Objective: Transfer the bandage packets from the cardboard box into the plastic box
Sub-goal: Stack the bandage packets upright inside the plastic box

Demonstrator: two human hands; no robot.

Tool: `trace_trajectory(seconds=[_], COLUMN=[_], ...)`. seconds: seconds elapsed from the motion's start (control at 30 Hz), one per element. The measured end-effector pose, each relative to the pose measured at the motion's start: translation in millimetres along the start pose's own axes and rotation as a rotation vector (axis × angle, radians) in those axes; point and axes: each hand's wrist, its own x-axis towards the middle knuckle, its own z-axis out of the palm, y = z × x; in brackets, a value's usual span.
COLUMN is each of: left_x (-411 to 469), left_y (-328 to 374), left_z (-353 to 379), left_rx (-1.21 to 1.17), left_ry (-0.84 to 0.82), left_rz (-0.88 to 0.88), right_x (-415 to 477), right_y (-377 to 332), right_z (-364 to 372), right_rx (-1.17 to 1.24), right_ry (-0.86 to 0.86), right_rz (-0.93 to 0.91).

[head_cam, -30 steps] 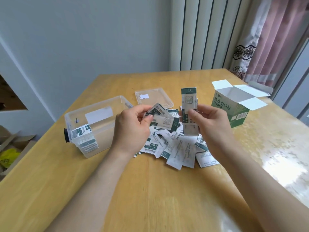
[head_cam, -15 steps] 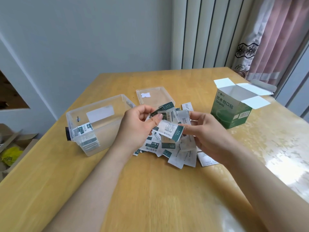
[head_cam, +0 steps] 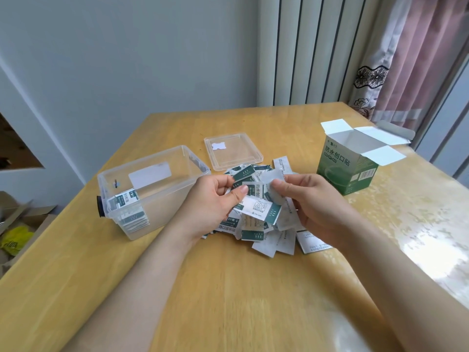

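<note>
Table [head_cam: 228,301], frame centre: your left hand [head_cam: 213,196] and right hand [head_cam: 312,207] each pinch packets [head_cam: 261,207], apparently stacking them for the plastic box [head_cam: 162,199], left.

the plastic box [head_cam: 152,191] sits at centre left of the frame on the table [head_cam: 228,288]. the packet pile [head_cam: 256,224] lies mid-frame, the lid [head_cam: 233,151] above it. the cardboard box [head_cam: 352,168] stands at right.

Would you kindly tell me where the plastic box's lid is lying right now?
In the head view the clear lid lies flat on the table just beyond the packet pile, right of the plastic box and left of the cardboard box.
</note>
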Motion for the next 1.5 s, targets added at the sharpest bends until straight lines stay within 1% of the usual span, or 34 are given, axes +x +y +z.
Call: trace_trajectory(seconds=[0.13, 0.27, 0.43, 0.5, 0.53, 0.6, 0.7, 0.77, 0.87, 1.07, 1.17, 1.23, 1.3, 1.37, 1.5], left_x=[0, 0, 1, 1, 0, -1, -2, -2, -1, -2, -2, -1, 0, 0, 0], left_y=[0, -2, -4, -3, -2, 0, 2, 3, 3, 3, 3, 4, 4, 4, 5], left_z=[0, 0, -1, -1, -1, -1, 0, 0, 0, 1, 0, -1, -3, -3, -4], left_rx=[0.031, 0.063, 0.014, -0.003, -0.009, -0.024, -0.075, -0.119, -0.174, -0.134, -0.176, -0.228, -0.269, -0.302, -0.363], left_ry=[-0.049, -0.076, -0.085, -0.092, -0.091, -0.096, -0.1, -0.086, -0.085, -0.113, -0.117, -0.106, -0.102, -0.112, -0.158], left_rz=[-0.074, -0.13, -0.206, -0.214, -0.21, -0.192, -0.161, -0.148, -0.158, -0.171, -0.199, -0.23, -0.27, -0.304, -0.344], right_x=[0, 2, -3, -4, -4, -3, -4, -6, -6, -6, -8, -11, -12, -12, -11], right_y=[-2, -2, -6, -6, -6, -5, -4, -3, -1, -3, -8, -11, -13, -14, -12], right_z=[-2, -6, 0, 4, 5, 4, 6, 9, 12, 7, 1, -1, -1, -2, -2], right_rx=[0.024, -0.043, -0.127, -0.163, -0.169, -0.128, -0.009, 0.018, 0.026, -0.122, -0.23, -0.305, -0.446, -0.666, -0.946], right_ry=[0.145, 0.305, 0.297, 0.286, 0.28, 0.251, 0.108, 0.05, 0.044, 0.045, 0.109, 0.193, 0.324, 0.445, 0.534], right_rz=[-0.08, -0.208, -0.372, -0.397, -0.385, -0.296, -0.093, -0.037, -0.038, -0.102, -0.209, -0.339, -0.556, -0.792, -1.084])
